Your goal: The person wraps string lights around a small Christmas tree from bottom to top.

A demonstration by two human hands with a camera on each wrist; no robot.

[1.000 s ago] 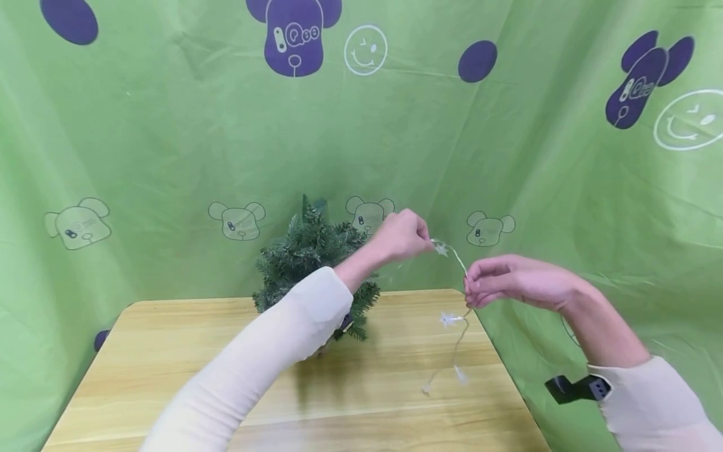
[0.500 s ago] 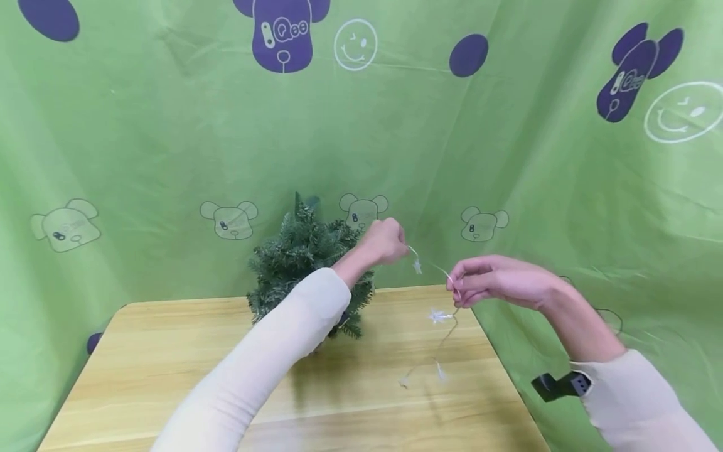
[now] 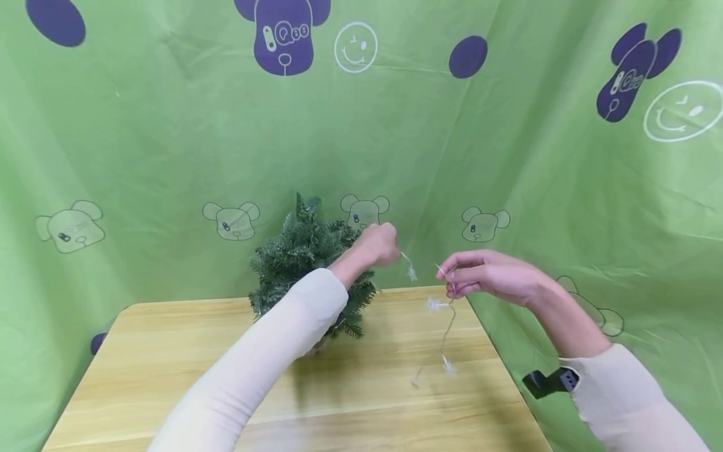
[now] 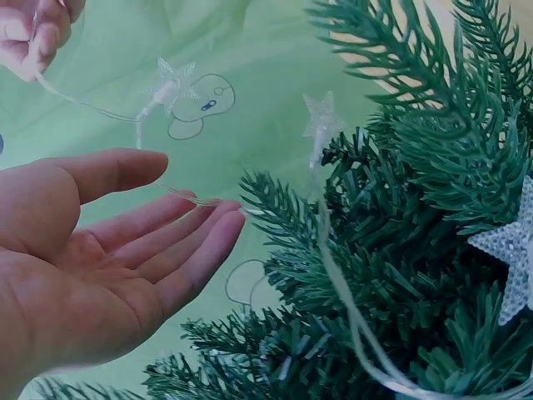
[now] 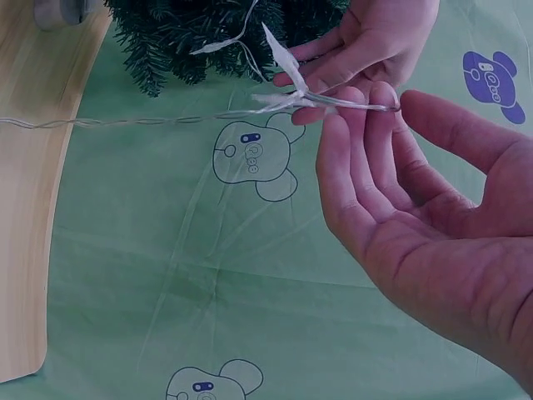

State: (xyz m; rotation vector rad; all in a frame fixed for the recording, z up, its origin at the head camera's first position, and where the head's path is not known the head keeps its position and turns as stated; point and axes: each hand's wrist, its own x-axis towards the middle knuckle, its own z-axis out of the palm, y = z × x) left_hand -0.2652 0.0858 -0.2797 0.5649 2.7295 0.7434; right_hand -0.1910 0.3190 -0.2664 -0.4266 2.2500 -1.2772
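A string of star lights [image 3: 436, 304] on a thin clear wire hangs between my hands. My right hand [image 3: 486, 276] pinches the wire between thumb and fingertips, and a loose length dangles below. Beside the right side of a small green Christmas tree [image 3: 294, 251], my left hand [image 3: 377, 243] is held out. In the left wrist view its fingers [image 4: 179, 258] are nearly straight, thumb apart, with the wire running along the fingertips. Part of the string loops over the branches, where a clear star [image 4: 512, 250] lies among the needles. My left arm hides part of the tree.
The tree stands towards the back of a light wooden table [image 3: 169, 376]. A green curtain [image 3: 169, 125] printed with bear heads surrounds the table at the back and sides. A black device [image 3: 550, 383] is strapped at my right wrist.
My left hand has moved left and slightly down towards the tree, drawing the wire along. My right hand has followed leftward, still pinching it. The view has shifted slightly.
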